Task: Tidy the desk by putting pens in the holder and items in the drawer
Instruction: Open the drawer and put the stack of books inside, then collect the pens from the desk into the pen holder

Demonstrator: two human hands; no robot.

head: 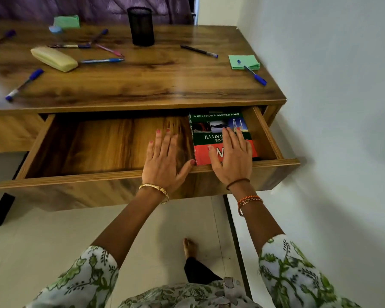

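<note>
The wooden drawer [102, 176] stands pulled out under the desk. A green and red book [218, 123] lies flat in its right end. My right hand [231, 154] rests flat on the book's cover, fingers spread. My left hand [165, 161] hovers flat over the bare drawer floor just left of the book, its thumb near the book's corner. On the desk, a black mesh pen holder [141, 26] stands at the back. Several pens lie scattered, such as a blue one [102, 60], a dark one [199, 51] and a marker [23, 84].
A yellow case [53, 58] lies on the desk's left. A green sticky-note pad [243, 61] with a blue pen [253, 73] across it sits near the right edge; another green pad [67, 21] is at the back left. A white wall [342, 85] runs close on the right.
</note>
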